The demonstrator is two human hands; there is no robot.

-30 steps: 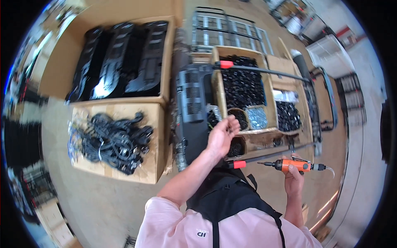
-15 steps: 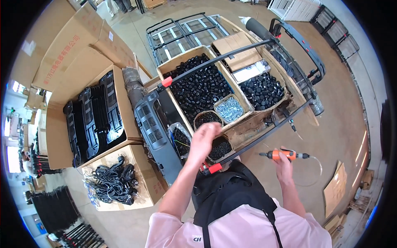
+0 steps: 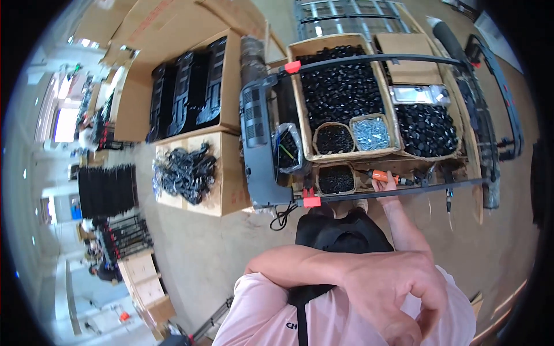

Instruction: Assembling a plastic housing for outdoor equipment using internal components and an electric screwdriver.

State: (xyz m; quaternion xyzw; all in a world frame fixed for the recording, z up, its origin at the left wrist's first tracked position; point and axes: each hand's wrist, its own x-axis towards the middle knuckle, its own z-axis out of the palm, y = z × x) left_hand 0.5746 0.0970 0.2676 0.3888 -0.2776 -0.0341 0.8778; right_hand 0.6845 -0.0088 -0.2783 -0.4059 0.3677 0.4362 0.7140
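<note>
My right hand [image 3: 385,187] grips an orange power screwdriver [image 3: 381,176] behind the near bar of a dark frame [image 3: 375,192]. The driver's tip points left, close to a small box of black screws [image 3: 336,179]. Across my chest, near the camera, reaches my left arm. My left hand [image 3: 398,291] is closed at the lower right, its fingers curled; whatever they hold, if anything, is hidden. Beyond the frame's near bar, a larger carton of black knob-like parts [image 3: 340,86] contains a round tub of small black pieces [image 3: 333,139] and a box of silver screws [image 3: 370,134].
Right of that carton stands another box of black round parts [image 3: 426,130]. A grey vented panel [image 3: 254,124] forms the frame's left side. Farther left, a tall carton [image 3: 131,106] holds black panels, and black cables [image 3: 187,170] lie on a lower carton. Another tool [image 3: 449,196] hangs at right.
My left hand has left the small screw boxes and come back across my chest. My right hand has brought the screwdriver over beside the box of black screws. The view has shifted.
</note>
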